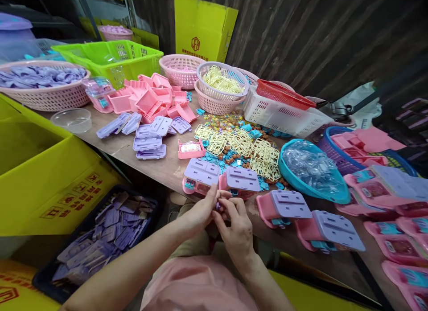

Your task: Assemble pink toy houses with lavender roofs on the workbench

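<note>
My left hand (206,209) and my right hand (234,226) meet at the table's front edge, fingers closed around a small purple piece (219,206). Most of that piece is hidden by the fingers, and its kind does not show. Just beyond them stand two pink toy boxes with purple lids (202,172), side by side. More lidded toy boxes (290,205) stand to the right of my right hand. Ahead lies a pink tray (191,148) with something white inside. Cream lattice pieces (239,142) are heaped behind the nearest boxes, among small blue and brown parts.
Purple lids (150,139) and pink trays (152,97) are piled at left. A turquoise basket (346,195) holds clear plastic pieces. Baskets and a green crate (133,70) line the back. Below left, a dark crate (43,275) holds purple parts beside a yellow carton (67,182).
</note>
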`<state>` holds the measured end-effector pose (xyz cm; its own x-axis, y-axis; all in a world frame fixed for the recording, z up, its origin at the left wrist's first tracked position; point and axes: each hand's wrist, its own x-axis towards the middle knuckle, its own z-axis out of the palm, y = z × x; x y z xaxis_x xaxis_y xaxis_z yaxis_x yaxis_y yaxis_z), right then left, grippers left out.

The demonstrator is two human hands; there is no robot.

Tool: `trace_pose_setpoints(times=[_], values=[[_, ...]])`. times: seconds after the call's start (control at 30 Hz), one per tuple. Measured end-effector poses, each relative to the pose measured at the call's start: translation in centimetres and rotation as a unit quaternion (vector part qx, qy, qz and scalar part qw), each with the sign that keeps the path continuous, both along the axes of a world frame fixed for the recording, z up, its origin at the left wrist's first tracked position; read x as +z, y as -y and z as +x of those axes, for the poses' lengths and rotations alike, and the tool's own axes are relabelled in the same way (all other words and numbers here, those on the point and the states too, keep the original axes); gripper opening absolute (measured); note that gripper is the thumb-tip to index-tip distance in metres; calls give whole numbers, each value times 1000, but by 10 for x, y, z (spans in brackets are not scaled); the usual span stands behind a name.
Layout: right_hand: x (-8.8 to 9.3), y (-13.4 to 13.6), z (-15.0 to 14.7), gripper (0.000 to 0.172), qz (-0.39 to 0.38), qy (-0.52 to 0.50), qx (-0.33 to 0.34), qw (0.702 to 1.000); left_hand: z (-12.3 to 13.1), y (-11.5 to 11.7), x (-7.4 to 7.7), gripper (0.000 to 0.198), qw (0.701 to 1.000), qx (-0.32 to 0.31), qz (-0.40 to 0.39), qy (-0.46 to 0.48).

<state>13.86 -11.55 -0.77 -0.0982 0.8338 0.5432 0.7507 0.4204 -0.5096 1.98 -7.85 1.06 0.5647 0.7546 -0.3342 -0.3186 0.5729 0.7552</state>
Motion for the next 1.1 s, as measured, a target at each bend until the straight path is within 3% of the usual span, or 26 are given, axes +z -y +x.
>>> trace_pose_setpoints(times=[0.13,0.23,0.4,0.57,0.77,0.83,0.87,0.93,1.0,1.03,1.1], values=[[-5,-5,-3,19,-23,15,31,999,-12,1,-5,62,995,18,-72,59],[-4,-5,-1,21,-47,-24,39,998,-23,1,-7,47,995,12,-82,53],[-3,-5,-3,18,-60,-57,35,996,-32,2,-18,49,999,18,-31,-11],[-10,-8,-8,16,11,37,52,998,-31,1,-24,53,994,74,-29,-71],[-9,-12,-16,20,-40,40,48,997,-33,7,-19,34,985,66,80,-141],[-7,-13,-17,19,-69,23,54,996,-39,6,-15,27,957,64,176,-223],[-6,-13,-18,18,-75,13,55,996,-43,2,-13,26,926,86,238,-279],[-6,-13,-19,17,-79,-8,51,996,-54,-13,-11,28,836,166,358,-380],[-6,-14,-21,17,-77,-24,39,996,-66,-36,-10,32,751,235,448,-423],[-6,-14,-22,17,-78,-29,36,996,-71,-50,-11,36,731,238,481,-423],[-8,-16,-23,17,-82,-34,31,996,-77,-75,-15,48,731,168,528,-398]])
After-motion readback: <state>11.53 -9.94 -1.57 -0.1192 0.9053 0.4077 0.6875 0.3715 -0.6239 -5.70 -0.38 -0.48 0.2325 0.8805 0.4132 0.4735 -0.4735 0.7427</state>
